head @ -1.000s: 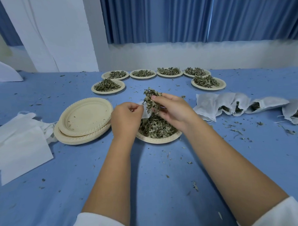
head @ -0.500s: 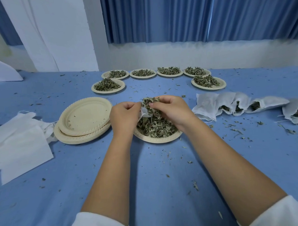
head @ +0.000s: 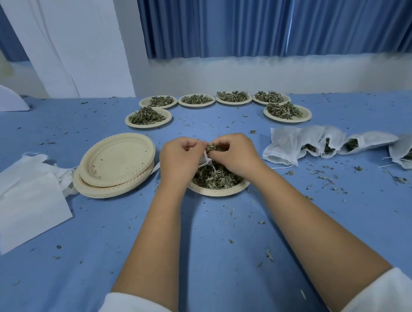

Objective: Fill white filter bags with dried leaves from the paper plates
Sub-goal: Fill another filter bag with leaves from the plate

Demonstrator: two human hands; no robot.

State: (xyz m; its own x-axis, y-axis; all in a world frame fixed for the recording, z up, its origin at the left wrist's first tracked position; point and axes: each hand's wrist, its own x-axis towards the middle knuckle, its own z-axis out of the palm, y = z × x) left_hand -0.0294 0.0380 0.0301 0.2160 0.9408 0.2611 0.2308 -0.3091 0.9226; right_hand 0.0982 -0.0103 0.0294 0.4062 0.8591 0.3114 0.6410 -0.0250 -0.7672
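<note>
A paper plate (head: 219,191) heaped with dried leaves (head: 214,176) lies in front of me on the blue table. Over it my left hand (head: 180,159) grips a small white filter bag (head: 205,158), mostly hidden behind the fingers. My right hand (head: 235,152) pinches a clump of dried leaves (head: 213,147) at the bag's mouth. Several filled filter bags (head: 328,144) lie in a row to the right. Flat empty filter bags (head: 26,192) are piled at the left.
A stack of empty paper plates (head: 116,164) sits left of my hands. Several plates of leaves (head: 232,99) form an arc at the back, before a white wall and blue curtain. Leaf crumbs litter the blue table (head: 215,237).
My right hand has come down with its clump of leaves from above the plate to the mouth of the bag. Both hands now meet closer together and lower.
</note>
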